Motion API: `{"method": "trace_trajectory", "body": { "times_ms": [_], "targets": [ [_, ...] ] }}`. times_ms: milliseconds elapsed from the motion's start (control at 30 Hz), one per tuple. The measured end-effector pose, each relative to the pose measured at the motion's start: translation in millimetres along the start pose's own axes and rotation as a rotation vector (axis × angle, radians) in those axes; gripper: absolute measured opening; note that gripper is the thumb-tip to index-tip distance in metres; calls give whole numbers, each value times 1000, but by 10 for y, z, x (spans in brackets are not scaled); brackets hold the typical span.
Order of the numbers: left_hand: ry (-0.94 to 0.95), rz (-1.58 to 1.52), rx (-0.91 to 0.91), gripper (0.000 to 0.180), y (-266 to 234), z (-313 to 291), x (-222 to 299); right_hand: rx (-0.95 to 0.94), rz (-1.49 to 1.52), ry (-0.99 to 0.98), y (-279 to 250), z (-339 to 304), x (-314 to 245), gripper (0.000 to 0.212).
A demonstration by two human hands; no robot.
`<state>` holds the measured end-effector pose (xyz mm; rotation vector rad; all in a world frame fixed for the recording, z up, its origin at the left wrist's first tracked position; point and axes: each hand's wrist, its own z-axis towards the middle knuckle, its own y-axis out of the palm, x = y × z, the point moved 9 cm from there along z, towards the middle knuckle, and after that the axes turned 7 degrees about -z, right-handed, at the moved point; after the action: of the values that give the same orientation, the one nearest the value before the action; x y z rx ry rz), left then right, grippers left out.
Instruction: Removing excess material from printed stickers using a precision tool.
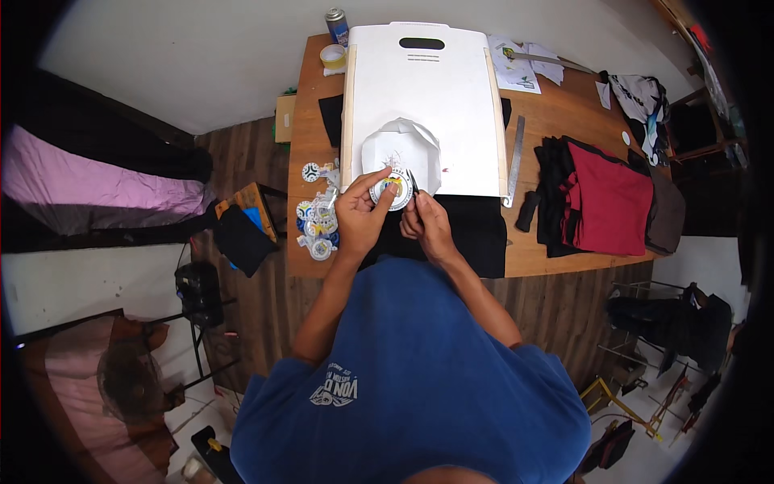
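My left hand (360, 216) pinches a round embroidered patch (398, 200) with a white rim and a coloured centre, its thumb lying across the face. In my right hand (432, 229) is a pair of small dark snips (414, 182), its pointed tip up at the patch's right edge. Both hands are over the near edge of a shallow white paper tray (435, 149), which has some thread scraps (393, 158) in it. To the left of my hands lies a loose pile of similar round patches (321, 228).
The paper tray rests on a large white board (468, 97) with a handle slot, on a wooden table (528, 242). Black cloth (476, 234) lies under the board. Right of it are a metal ruler (516, 157) and folded red cloth (613, 198). A spray can (336, 27) stands far left.
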<state>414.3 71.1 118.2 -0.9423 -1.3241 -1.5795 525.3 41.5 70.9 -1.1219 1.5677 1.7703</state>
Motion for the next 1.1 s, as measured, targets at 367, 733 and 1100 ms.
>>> {"method": "trace_trajectory", "body": {
  "times_ms": [367,733,1100],
  "targets": [
    [10,23,-8,33,-1,-45,14,19,-10,-5,9,-44,25,31],
    [24,38,-20,32,11,-54,48,10,37,-2,14,-64,-35,33],
    [13,43,-18,31,44,-34,30,28,67,26,-5,-60,0,34]
  ]
}}
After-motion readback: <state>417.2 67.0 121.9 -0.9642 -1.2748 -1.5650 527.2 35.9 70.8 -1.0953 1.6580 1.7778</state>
